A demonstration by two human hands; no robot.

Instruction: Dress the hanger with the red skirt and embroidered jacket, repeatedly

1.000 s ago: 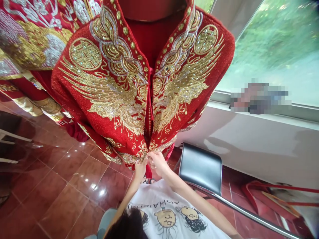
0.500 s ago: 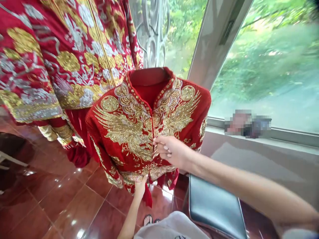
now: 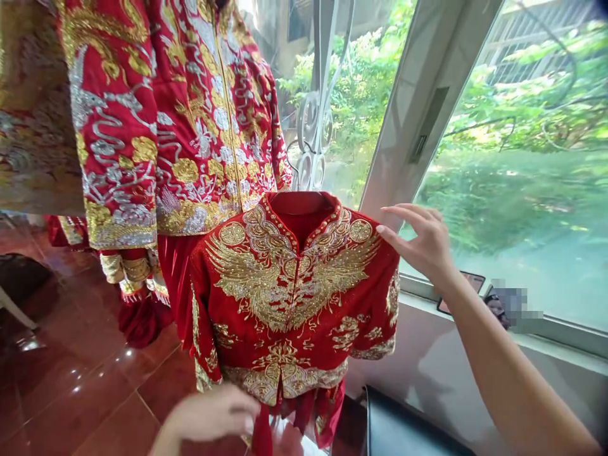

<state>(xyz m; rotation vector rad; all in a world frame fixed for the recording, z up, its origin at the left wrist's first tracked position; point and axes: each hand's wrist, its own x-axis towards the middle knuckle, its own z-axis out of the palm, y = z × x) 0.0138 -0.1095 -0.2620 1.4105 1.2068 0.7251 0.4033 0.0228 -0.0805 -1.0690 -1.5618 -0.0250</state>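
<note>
Red jacket (image 3: 323, 348) hangs at scene centre, before window. Front edges, gaping a second ago, now meet from collar to waist; closing looks done. Right hand (image 3: 420, 244) has left front for right shoulder: open, thumb and finger apart, contact unclear. Left hand (image 3: 213, 413), off hem now, blurred at near left, fingers loose, gripping nothing visible. Far left, embroidered garment (image 3: 192, 136); right, window (image 3: 513, 209); near right, black chair (image 3: 403, 424).

Red jacket (image 3: 327, 304): closed, both hands relocated.
On my feed: front edges (image 3: 295, 285), parted a second ago, now meet; right hand (image 3: 422, 240), previously there, spread at one shoulder (image 3: 355, 216); left hand (image 3: 213, 410), released from the hem (image 3: 316, 378), loose near it.
</note>
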